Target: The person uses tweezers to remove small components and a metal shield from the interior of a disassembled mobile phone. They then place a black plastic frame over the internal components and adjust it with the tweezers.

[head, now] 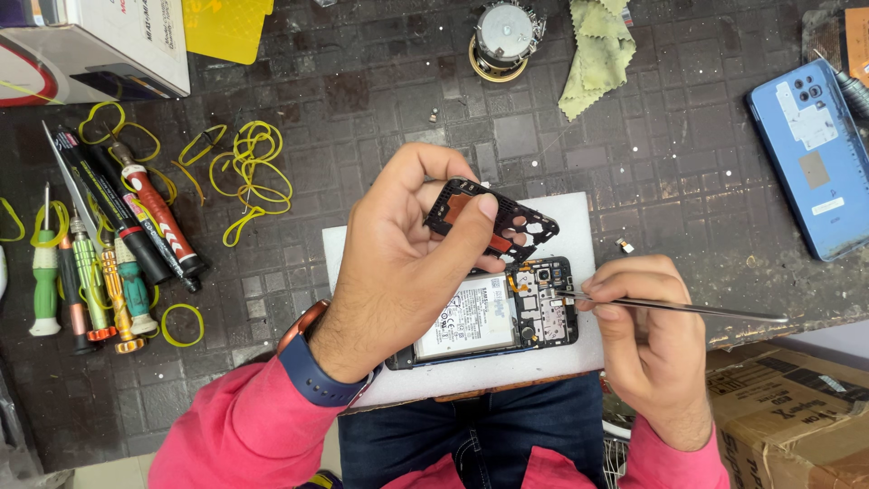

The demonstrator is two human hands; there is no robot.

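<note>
1. Opened black smartphone (493, 317) with white-labelled battery lies on a white pad (579, 226).
2. Left hand (398, 263) pinches a black plastic inner frame (493, 222) above it.
3. Right hand (643, 335) grips metal tweezers (688, 308), tips on the board.
4. White cardboard box (90, 45) top left; brown carton (797, 417) bottom right.

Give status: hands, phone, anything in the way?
Left hand holds black frame above opened phone. Right hand holds tweezers, tips at the phone's board. Nothing blocking.
</note>
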